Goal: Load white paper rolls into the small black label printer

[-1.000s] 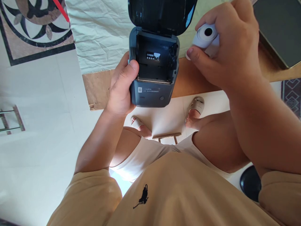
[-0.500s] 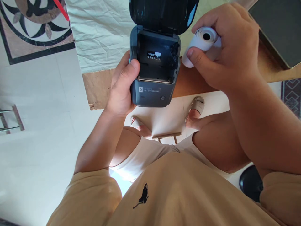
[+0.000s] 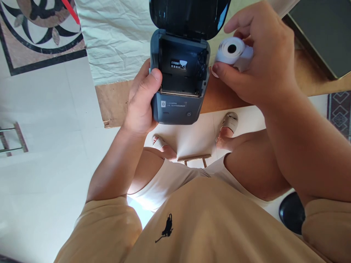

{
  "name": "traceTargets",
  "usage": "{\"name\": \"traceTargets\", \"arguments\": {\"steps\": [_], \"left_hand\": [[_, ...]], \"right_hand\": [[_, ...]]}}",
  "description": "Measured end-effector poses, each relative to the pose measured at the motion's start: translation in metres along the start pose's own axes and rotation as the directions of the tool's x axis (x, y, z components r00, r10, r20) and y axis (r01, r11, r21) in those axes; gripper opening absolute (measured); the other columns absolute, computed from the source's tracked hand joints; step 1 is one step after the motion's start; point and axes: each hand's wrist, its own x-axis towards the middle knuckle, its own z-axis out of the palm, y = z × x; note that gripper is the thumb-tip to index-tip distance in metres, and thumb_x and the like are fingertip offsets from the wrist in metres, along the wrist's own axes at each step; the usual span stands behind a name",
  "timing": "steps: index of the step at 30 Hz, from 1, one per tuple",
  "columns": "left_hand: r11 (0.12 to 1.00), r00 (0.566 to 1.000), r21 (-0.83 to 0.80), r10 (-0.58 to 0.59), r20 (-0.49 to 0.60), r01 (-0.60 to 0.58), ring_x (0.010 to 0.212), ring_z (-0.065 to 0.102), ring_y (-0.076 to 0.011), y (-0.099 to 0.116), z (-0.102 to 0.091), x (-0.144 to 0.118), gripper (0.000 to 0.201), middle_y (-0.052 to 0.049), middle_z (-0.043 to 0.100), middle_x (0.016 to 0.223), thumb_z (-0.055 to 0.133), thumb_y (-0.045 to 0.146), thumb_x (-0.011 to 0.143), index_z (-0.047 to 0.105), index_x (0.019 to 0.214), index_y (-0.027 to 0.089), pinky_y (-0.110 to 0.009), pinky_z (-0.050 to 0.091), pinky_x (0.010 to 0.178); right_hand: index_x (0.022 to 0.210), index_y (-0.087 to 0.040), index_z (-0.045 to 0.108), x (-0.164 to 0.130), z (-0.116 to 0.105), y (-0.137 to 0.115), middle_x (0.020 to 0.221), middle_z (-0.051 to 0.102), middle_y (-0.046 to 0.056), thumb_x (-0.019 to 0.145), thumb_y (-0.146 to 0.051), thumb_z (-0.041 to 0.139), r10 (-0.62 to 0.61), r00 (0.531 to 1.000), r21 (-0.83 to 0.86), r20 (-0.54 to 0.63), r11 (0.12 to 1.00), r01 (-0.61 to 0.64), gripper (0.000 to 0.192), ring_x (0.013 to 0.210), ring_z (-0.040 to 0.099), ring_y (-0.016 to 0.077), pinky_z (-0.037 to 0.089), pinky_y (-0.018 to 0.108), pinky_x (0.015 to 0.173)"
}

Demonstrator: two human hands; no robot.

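White paper roll (image 3: pixel 231 51) (hollow core), right hand (image 3: pixel 263 62), open printer (image 3: pixel 179 78)

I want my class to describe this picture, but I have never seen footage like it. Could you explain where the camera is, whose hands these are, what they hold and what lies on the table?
The camera sits on a person's head and looks down past their shirt, so you see their own two arms, knees and sandalled feet. The left hand grips a small dark printer by its side. Its lid is flipped open, and the inner compartment is bare apart from a small label. The right hand holds a white paper roll beside the printer, its hollow core facing the camera. The roll is not inside the printer. Behind them is a brown table, partly covered by a creased white cloth. A dark flat object lies at the table's right end; I cannot tell what it is.
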Motion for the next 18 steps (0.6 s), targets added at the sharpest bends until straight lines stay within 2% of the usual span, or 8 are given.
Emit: {"name": "traceTargets", "arguments": {"steps": [3,7,10,13,18], "left_hand": [[1.000,1.000,-0.015,0.003,0.012,-0.003,0.093,0.063,-0.0283,-0.0008,-0.0003,0.0001,0.021,0.000,0.067,0.074,0.047,0.041,0.070,0.059,0.086,0.037,-0.041,0.048,0.060],[0.999,0.999,-0.029,0.038,0.030,-0.037,0.091,0.064,-0.0283,-0.0027,-0.0016,-0.0003,0.023,0.000,0.068,0.078,0.041,0.042,0.074,0.059,0.087,0.036,-0.042,0.047,0.062],[0.999,0.998,0.002,0.032,0.056,-0.033,0.090,0.064,-0.0277,-0.0034,-0.0028,-0.0006,0.025,-0.001,0.067,0.078,0.040,0.044,0.075,0.058,0.090,0.036,-0.041,0.046,0.061],[1.000,0.999,-0.005,0.023,0.034,-0.023,0.091,0.063,-0.0273,-0.0040,-0.0033,-0.0001,0.024,-0.001,0.067,0.081,0.041,0.044,0.074,0.058,0.088,0.035,-0.040,0.046,0.061],[0.999,0.999,-0.021,0.029,0.015,-0.029,0.093,0.063,-0.0274,-0.0044,-0.0025,0.0010,0.023,-0.001,0.067,0.080,0.043,0.047,0.073,0.058,0.083,0.033,-0.038,0.046,0.062]], "right_hand": [[0.114,-0.018,0.042,-0.0002,0.0004,-0.0017,0.097,0.049,-0.001,0.068,-0.031,0.057,0.006,1.000,0.038,-0.011,0.999,-0.005,0.050,0.091,0.049,0.0068,0.042,0.023,0.081],[0.117,-0.020,0.036,-0.0005,0.0015,-0.0019,0.091,0.048,-0.002,0.066,-0.025,0.058,-0.003,0.999,0.081,-0.041,0.997,0.007,0.056,0.091,0.051,0.0068,0.043,0.021,0.077],[0.107,-0.019,0.042,0.0006,0.0026,-0.0019,0.094,0.048,-0.001,0.066,-0.023,0.057,0.007,0.999,0.100,-0.050,0.995,-0.002,0.044,0.084,0.049,0.0047,0.042,0.019,0.070],[0.093,-0.018,0.046,0.0029,0.0043,-0.0010,0.092,0.050,-0.002,0.066,-0.026,0.057,0.057,0.997,0.100,-0.052,0.994,-0.052,0.031,0.071,0.042,0.0021,0.040,0.020,0.065],[0.087,-0.020,0.043,0.0045,0.0085,0.0011,0.086,0.050,-0.002,0.064,-0.026,0.059,0.094,0.995,0.129,0.034,0.987,-0.098,0.029,0.070,0.042,0.0037,0.036,0.022,0.063]]}}
